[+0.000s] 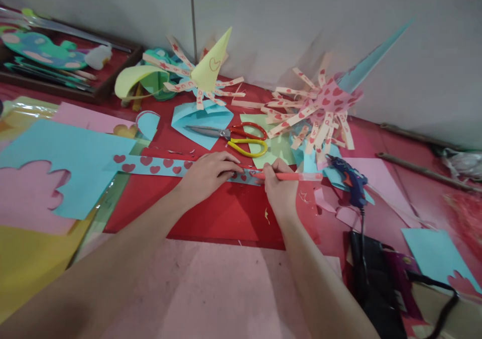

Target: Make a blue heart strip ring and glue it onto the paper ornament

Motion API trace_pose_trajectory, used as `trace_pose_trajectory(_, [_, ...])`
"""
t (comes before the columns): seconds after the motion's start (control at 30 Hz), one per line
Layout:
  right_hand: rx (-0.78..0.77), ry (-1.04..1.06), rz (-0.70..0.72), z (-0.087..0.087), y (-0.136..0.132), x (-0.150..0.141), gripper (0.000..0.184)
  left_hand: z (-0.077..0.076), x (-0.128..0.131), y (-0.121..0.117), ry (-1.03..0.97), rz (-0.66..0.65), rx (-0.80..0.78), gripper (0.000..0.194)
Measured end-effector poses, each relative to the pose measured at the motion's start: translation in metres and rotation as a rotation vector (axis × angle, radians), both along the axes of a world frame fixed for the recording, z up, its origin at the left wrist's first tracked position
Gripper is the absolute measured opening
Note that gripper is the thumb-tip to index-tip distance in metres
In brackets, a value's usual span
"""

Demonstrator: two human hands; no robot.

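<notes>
My left hand [209, 174] lies flat, fingers stretched, pressing down a long blue paper strip [158, 166] marked with red hearts. My right hand [279, 184] is closed around a pink-red marker pen [297, 177], its tip touching the strip's right end beside my left fingertips. Both hands rest over a red paper sheet [222, 216] on the table.
Red-and-yellow scissors [241, 135] lie just behind the strip. A blue glue gun [350, 178] with a cord sits to the right. Two paper cone crafts, a yellow one [209, 70] and a pink one [331, 100], stand by the wall. Coloured sheets [75, 163] cover the left, with a tray [56, 73] at the back left.
</notes>
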State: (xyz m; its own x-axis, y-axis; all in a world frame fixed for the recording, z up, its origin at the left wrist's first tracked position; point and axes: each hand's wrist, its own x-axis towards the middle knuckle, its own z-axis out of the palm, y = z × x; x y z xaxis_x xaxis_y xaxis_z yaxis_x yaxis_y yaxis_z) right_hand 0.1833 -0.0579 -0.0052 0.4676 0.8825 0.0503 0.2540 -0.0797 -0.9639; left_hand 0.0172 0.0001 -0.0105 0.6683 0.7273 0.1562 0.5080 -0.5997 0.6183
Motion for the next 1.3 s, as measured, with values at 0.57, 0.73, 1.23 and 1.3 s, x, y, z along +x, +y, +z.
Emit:
trace_pose_trajectory(0.57, [0.024, 0.030, 0.022, 0.0009, 0.0005, 0.0002, 0.036, -0.0018, 0.0000, 0.0003, -0.007, -0.003, 0.014, 0.026])
trace_pose_trajectory(0.73, [0.024, 0.001, 0.034, 0.0000, 0.0001, 0.0007, 0.034, -0.0004, 0.0000, -0.0001, 0.008, -0.001, 0.012, 0.026])
trace_pose_trajectory(1.23, [-0.009, -0.018, 0.002, -0.0016, 0.0004, 0.0017, 0.031, -0.0033, -0.0006, 0.0004, -0.009, -0.010, 0.021, 0.025])
trace_pose_trajectory(1.3, [-0.004, -0.015, -0.001, -0.0008, 0.0005, 0.0016, 0.030, -0.0033, -0.0008, 0.0003, -0.012, -0.007, 0.018, 0.025])
